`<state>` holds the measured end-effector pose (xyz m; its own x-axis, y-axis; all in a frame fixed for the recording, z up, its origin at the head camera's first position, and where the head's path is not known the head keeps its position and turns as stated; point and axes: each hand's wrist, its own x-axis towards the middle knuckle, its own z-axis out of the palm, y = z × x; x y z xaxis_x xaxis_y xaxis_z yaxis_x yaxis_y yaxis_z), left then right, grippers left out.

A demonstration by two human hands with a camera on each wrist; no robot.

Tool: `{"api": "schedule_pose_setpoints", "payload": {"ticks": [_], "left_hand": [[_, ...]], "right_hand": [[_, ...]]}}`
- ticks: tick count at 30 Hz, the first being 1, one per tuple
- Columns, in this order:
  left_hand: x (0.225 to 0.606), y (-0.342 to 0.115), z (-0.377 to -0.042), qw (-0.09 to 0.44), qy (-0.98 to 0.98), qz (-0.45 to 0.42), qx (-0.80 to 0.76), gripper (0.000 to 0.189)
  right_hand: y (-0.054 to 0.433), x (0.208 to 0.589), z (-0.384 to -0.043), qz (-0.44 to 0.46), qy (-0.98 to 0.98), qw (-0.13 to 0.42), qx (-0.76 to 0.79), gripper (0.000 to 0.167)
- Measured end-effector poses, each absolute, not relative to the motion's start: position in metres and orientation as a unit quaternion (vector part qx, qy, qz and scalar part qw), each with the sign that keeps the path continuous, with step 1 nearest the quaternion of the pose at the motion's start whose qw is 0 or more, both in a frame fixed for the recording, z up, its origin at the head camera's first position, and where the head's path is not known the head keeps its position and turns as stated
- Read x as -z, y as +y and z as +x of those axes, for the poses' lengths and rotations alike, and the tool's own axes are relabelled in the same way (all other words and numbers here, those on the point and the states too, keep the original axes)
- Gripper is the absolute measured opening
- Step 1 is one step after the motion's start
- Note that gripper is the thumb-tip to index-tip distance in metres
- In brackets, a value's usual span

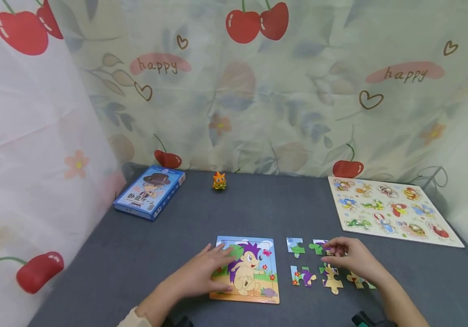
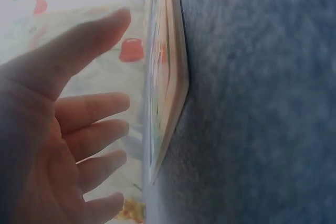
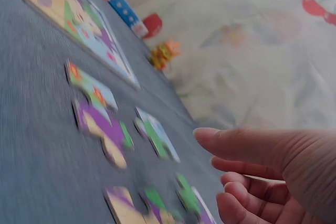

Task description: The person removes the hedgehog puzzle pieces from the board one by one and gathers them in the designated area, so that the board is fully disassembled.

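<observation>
My left hand (image 1: 209,272) hovers over the left part of a square hedgehog picture board (image 1: 264,297), its fingers spread and holding nothing. In the left wrist view the board's pale edge (image 2: 181,82) lies beyond the fingertips. On the right, my right hand (image 1: 352,256) is above several loose jigsaw pieces, fingers loosely bent with nothing between them. Nearest to it are a green and purple piece (image 1: 317,247), partly hidden by the fingers, and a tan piece (image 1: 332,284). Another piece (image 1: 356,280) lies partly under the wrist. Two more pieces lie between board and hand, one sky-and-green (image 1: 296,246), one flowered with purple (image 1: 303,276).
A blue box (image 1: 150,193) lies at the back left of the dark table (image 1: 266,204). A small orange and yellow figurine (image 1: 219,180) stands near the back edge. A white insect puzzle board (image 1: 393,211) lies at the back right. Printed curtains hang behind and beside the table.
</observation>
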<state>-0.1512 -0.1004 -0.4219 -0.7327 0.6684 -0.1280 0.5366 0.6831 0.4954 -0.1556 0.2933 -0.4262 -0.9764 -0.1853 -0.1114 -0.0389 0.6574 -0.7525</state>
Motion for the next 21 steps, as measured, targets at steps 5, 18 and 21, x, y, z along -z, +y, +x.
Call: {"api": "schedule_pose_setpoints", "payload": {"ticks": [5, 18, 21], "left_hand": [[0.427, -0.106, -0.156, 0.176, 0.903, 0.317, -0.229, 0.076], [0.433, -0.116, -0.159, 0.24, 0.899, 0.278, -0.239, 0.083], [0.432, -0.117, -0.16, 0.242, 0.899, 0.277, -0.238, 0.084]], "right_hand": [[0.265, 0.426, -0.167, -0.112, 0.892, 0.099, 0.427, 0.04], [0.18, 0.431, -0.182, -0.22, 0.864, 0.128, 0.434, 0.036], [0.164, 0.43, -0.184, -0.235, 0.858, 0.141, 0.435, 0.033]]}}
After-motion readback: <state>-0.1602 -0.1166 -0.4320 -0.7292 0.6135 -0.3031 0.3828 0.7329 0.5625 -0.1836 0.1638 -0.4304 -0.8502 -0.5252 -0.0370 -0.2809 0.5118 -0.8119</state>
